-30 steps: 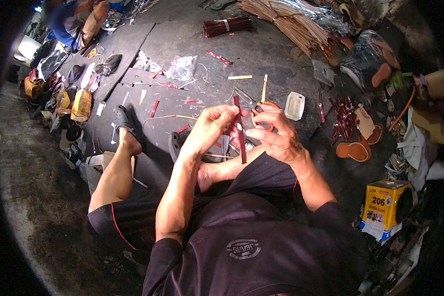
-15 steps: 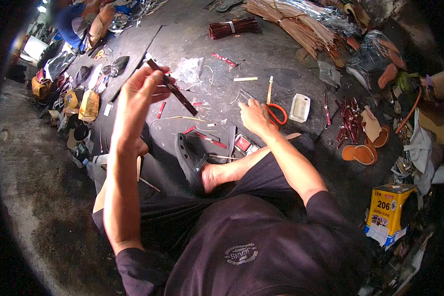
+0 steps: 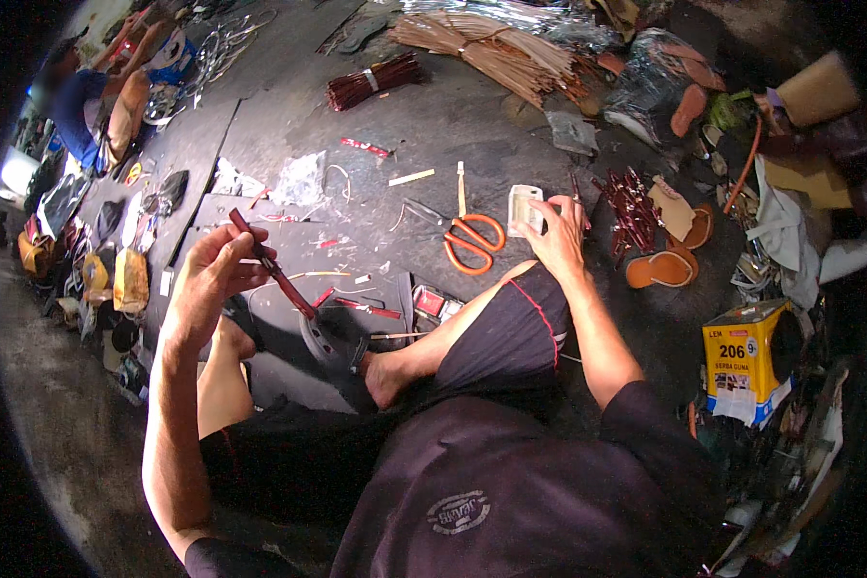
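Raised at the left, my left hand [image 3: 220, 273] pinches a dark red strap [image 3: 277, 275] that slants down to the right. My right hand [image 3: 561, 241] is over the right side of a small white plastic tray [image 3: 524, 212], thumb and fingers apart. Just beyond its fingertips shows a thin dark red strip [image 3: 575, 185]; whether the fingers touch it I cannot tell. Scissors with orange handles [image 3: 473, 243] lie left of the tray. Farther right is a pile of dark red straps [image 3: 631, 214].
Orange sandals [image 3: 662, 270] and a yellow can [image 3: 742, 358] stand to the right. Bundles of brown strips [image 3: 491, 53] and dark red strips [image 3: 373, 82] lie far ahead. A clear plastic bag [image 3: 301, 178] and red scraps litter the floor mat. Another person [image 3: 91, 106] sits at far left.
My right hand has moved right, from beside the scissors to the white tray. The strap in my left hand has tilted and now shows redder. The whole view has shifted.
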### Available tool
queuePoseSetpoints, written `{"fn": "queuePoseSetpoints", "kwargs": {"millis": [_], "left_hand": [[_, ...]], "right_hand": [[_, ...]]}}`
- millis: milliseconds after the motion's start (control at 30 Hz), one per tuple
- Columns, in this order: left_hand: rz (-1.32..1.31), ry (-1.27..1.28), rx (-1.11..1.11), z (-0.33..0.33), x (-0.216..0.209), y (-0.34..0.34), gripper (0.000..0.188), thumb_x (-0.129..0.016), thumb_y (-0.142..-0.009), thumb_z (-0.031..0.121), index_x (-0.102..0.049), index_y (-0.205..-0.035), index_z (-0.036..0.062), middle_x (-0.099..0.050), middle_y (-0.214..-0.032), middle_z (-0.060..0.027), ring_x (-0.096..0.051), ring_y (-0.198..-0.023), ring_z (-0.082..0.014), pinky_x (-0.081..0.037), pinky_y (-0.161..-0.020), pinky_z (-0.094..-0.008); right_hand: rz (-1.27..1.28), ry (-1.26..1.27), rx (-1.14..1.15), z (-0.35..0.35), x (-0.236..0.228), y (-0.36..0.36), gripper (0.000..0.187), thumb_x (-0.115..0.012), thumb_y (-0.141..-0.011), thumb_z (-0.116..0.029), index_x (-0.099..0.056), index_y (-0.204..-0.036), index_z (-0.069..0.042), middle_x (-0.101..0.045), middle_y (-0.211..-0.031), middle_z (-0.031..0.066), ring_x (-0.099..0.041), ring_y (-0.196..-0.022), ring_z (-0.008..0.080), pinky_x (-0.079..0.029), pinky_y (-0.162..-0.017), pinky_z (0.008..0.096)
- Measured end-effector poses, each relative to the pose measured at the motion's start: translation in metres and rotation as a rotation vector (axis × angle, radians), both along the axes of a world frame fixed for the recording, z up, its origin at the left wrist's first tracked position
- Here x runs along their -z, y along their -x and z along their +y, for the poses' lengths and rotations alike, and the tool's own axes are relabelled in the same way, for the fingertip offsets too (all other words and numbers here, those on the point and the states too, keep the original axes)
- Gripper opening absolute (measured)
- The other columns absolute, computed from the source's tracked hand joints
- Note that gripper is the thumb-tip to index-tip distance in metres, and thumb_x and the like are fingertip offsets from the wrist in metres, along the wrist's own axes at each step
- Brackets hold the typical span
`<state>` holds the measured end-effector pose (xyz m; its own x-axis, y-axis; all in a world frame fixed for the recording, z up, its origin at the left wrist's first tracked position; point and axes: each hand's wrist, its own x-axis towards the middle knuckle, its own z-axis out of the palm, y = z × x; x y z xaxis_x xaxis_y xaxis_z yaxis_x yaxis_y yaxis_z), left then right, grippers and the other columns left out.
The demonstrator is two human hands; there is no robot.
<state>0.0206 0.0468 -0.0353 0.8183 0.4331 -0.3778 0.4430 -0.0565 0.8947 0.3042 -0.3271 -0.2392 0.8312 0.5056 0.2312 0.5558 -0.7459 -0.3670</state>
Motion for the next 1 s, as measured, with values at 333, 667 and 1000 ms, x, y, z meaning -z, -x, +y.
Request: {"fn": "queuePoseSetpoints", "kwargs": {"millis": [333, 667, 1000], "left_hand": [[0.025, 0.023, 0.097, -0.029, -0.001, -0.022, 0.040, -0.054, -0.099, 0.037, -0.060, -0.118, 0.0011, -0.068, -0.103, -0.0111, -0.066, -0.090, -0.0181, -0.053, -0.085, -0.0335], [0.007, 0.048, 0.030, -0.036, -0.003, -0.019, 0.036, -0.055, -0.099, 0.033, -0.061, -0.116, 0.0021, -0.069, -0.101, -0.0112, -0.068, -0.090, -0.0179, -0.054, -0.085, -0.0317], [-0.012, 0.185, 0.044, -0.032, 0.001, -0.016, 0.035, -0.053, -0.101, 0.031, -0.061, -0.118, 0.0015, -0.068, -0.105, -0.0126, -0.067, -0.095, -0.0215, -0.054, -0.087, -0.0342]], "right_hand": [[-0.040, 0.173, -0.096, -0.013, 0.025, -0.010, 0.072, -0.061, -0.075, -0.075, -0.075, -0.111, -0.014, -0.019, -0.159, 0.0199, -0.008, -0.147, 0.0415, -0.002, -0.118, 0.0590], [-0.077, 0.151, -0.096, -0.002, 0.033, -0.008, 0.066, -0.063, -0.078, -0.068, -0.077, -0.098, -0.006, -0.024, -0.157, 0.0216, -0.012, -0.146, 0.0425, -0.005, -0.117, 0.0607], [-0.016, 0.095, -0.056, 0.011, 0.034, -0.006, 0.061, -0.067, -0.080, -0.061, -0.068, -0.074, 0.000, -0.036, -0.147, 0.0302, -0.021, -0.142, 0.0468, -0.015, -0.116, 0.0590]]}}
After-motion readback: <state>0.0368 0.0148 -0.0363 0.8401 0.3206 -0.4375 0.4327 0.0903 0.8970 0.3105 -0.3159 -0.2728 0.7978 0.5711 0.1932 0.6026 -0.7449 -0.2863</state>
